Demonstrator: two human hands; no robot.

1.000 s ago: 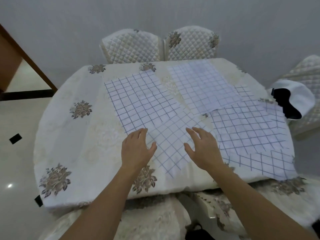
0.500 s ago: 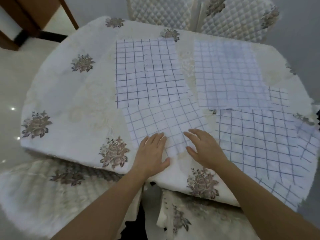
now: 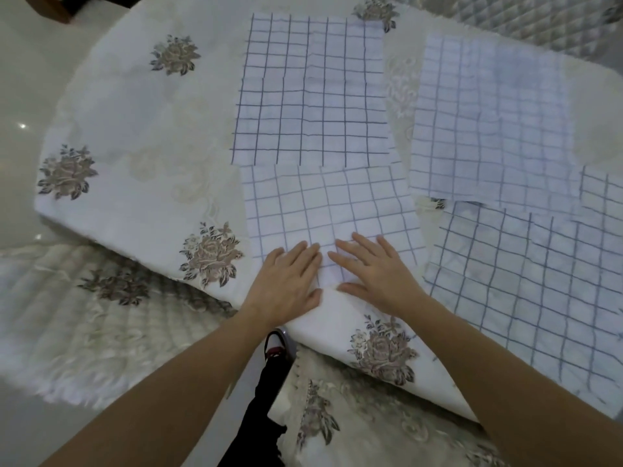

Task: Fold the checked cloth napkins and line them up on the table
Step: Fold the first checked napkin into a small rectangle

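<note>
**Worktop** point(image 3: 135, 123): it is covered by a white flowered cloth. A bare stretch lies to the left of the left hand, from the rim outward. I judge this the best open room for a row of folded napkins.

**Left hand** point(image 3: 290, 281): it lies flat, palm down, fingers straight and close together, and grips nothing. It presses on the near edge of the near napkin point(image 3: 330, 203). The heel of the hand sits at the rim, where the cloth drops away.

**Near napkin**: it lies unfolded under both hands and ahead of the fingertips. Its far edge meets the far napkin point(image 3: 310, 92), which lies flat beyond the fingertips. I cannot tell for certain which of the two overlaps the other.

**Right hand** point(image 3: 374, 267): it is also flat and holds nothing, with fingers slightly spread, on the same napkin just beside the left hand. The thumbs nearly touch. I judge that both palms are pinning and smoothing the fabric for a first fold. No fold is made yet.

**Right of the right hand**: a wide-checked napkin point(image 3: 539, 281) lies spread out, parted from the near napkin by a narrow strip of cloth. Beyond it, a fine-checked napkin point(image 3: 488, 119) overlaps its far edge.

**Edges and room**: the near napkin's edge sits close to the rim, so folding away from the body looks safer than pulling it back. Room ahead and to the right is taken by the other napkins. The cover cloth looks loose and may shift under pressure.
</note>
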